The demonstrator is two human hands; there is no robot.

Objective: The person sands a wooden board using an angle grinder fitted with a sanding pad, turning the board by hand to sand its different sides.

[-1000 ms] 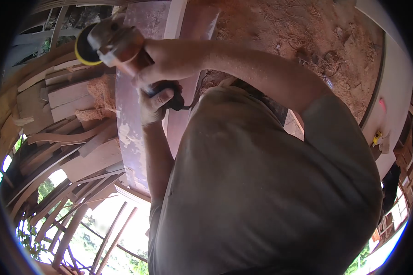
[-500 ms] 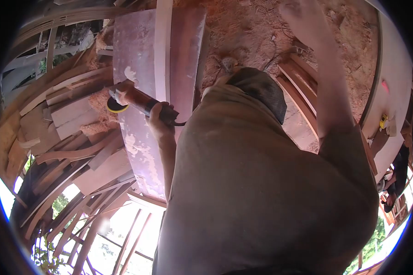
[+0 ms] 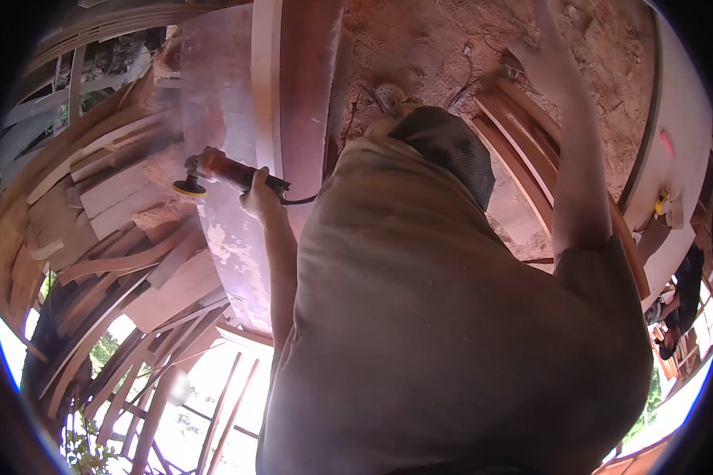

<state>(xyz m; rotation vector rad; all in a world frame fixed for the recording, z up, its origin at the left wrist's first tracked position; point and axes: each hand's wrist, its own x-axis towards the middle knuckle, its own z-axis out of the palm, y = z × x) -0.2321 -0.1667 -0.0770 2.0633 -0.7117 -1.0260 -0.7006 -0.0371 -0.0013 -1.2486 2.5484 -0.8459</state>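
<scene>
My left hand (image 3: 260,196) is wrapped around the rear of an angle grinder (image 3: 228,169) with a yellow-edged pad (image 3: 190,188) on its head. The pad hangs at the left edge of a broad brownish board (image 3: 226,229) with pale patches; whether they touch, I cannot tell. A dark cord trails from the grinder towards my shirt. A long wooden strip (image 3: 266,87) lies along the board. My right hand (image 3: 540,59) is stretched out at the upper right, fingers apart and holding nothing visible, above the dusty ground near curved wooden pieces (image 3: 523,150).
Stacked wood offcuts (image 3: 119,198) crowd the left side. Shavings cover the ground (image 3: 420,47). At the right, a yellow tape measure (image 3: 662,203) lies on a pale board (image 3: 677,119), and another person (image 3: 673,309) is partly in view. Dark mesh fabric (image 3: 451,154) shows beyond my shirt.
The grinder has shifted slightly left and its pad is now seen more edge-on. My right hand has come lower and to the right, with its spread fingers now visible. The view has shifted slightly.
</scene>
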